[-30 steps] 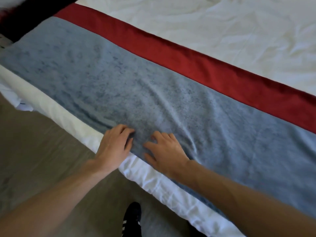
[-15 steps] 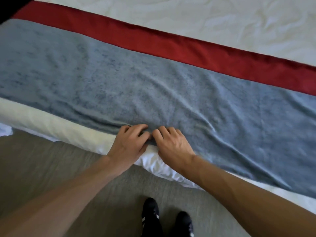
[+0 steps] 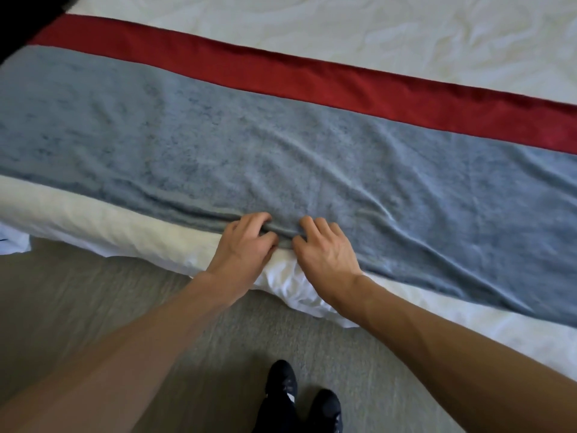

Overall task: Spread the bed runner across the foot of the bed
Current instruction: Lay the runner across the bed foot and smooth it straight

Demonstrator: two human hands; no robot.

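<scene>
The bed runner lies lengthwise across the foot of the white bed. It is grey-blue with a red band along its far side. Wrinkles run through its middle and right part. My left hand and my right hand sit side by side at the runner's near edge, by the mattress corner line. Both hands have curled fingers that pinch a small fold of the grey cloth between them. The white sheet bulges out just under my wrists.
Grey carpet covers the floor in front of the bed. My two black shoes stand on it close to the bed's edge. A dark object fills the top left corner.
My hands came together from flat on the cloth and gathered the runner's near edge into a fold. The view shifted so the runner's left end shows more.
</scene>
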